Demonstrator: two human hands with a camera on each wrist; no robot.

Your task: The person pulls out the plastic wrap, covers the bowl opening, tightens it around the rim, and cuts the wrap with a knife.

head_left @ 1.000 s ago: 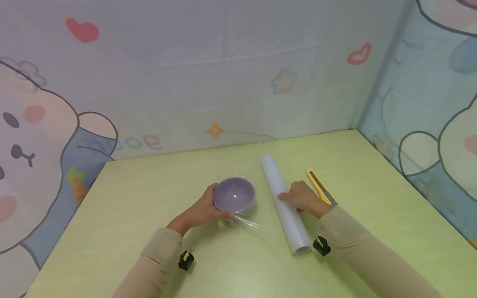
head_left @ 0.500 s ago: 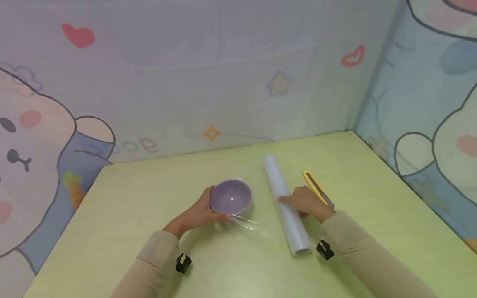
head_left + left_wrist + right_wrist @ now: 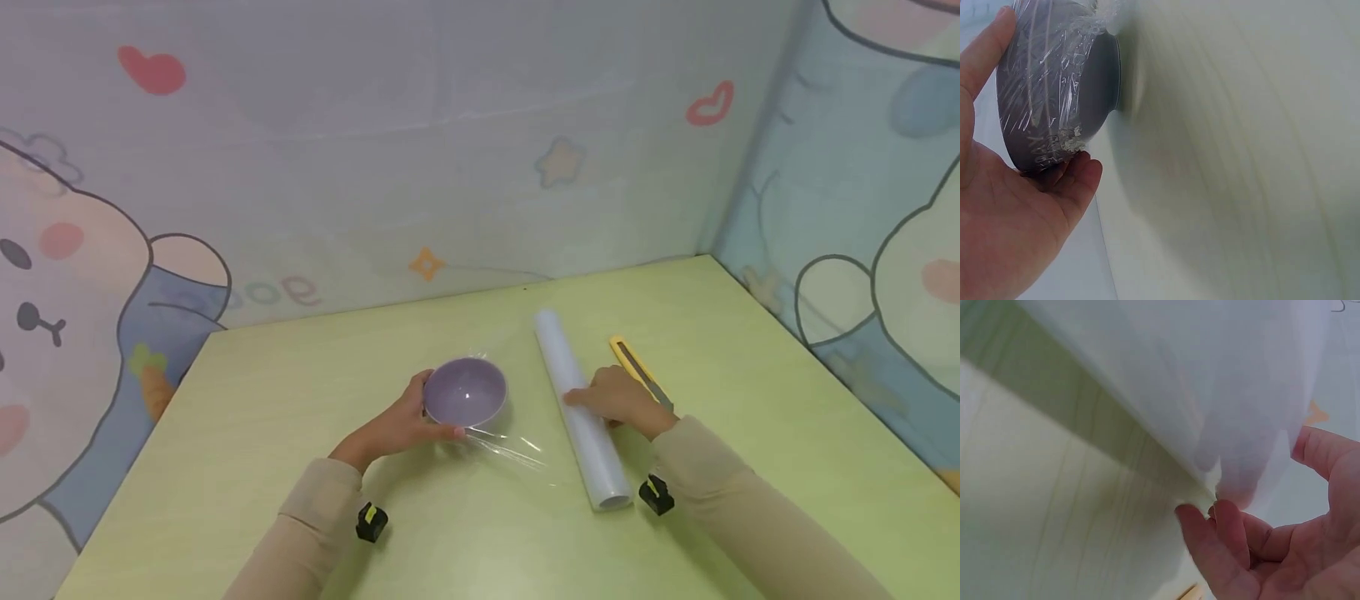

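Observation:
A purple bowl (image 3: pixel 465 392) stands on the table with clear cling film (image 3: pixel 1054 81) stuck round its outer wall. My left hand (image 3: pixel 397 429) holds the bowl's left side, thumb along the near rim and fingers round the far side. To its right lies a long whitish roll of cling film (image 3: pixel 596 458), slanting away from me. A stretch of film runs from the bowl toward the roll. My right hand (image 3: pixel 618 396) grips the roll near its middle; in the right wrist view the thumb (image 3: pixel 1322 450) is on one side and curled fingers (image 3: pixel 1216 550) are on the other.
A yellow utility knife (image 3: pixel 633 360) lies right of the roll, partly behind my right hand. The light green table (image 3: pixel 300 375) ends at a cartoon-printed cloth (image 3: pixel 337 167) at the back. Black wrist cameras hang under both forearms.
The roll and my right hand have moved slightly right, away from the bowl. The gap between bowl and roll has widened, and more stretched film shows. My left hand keeps holding the bowl.

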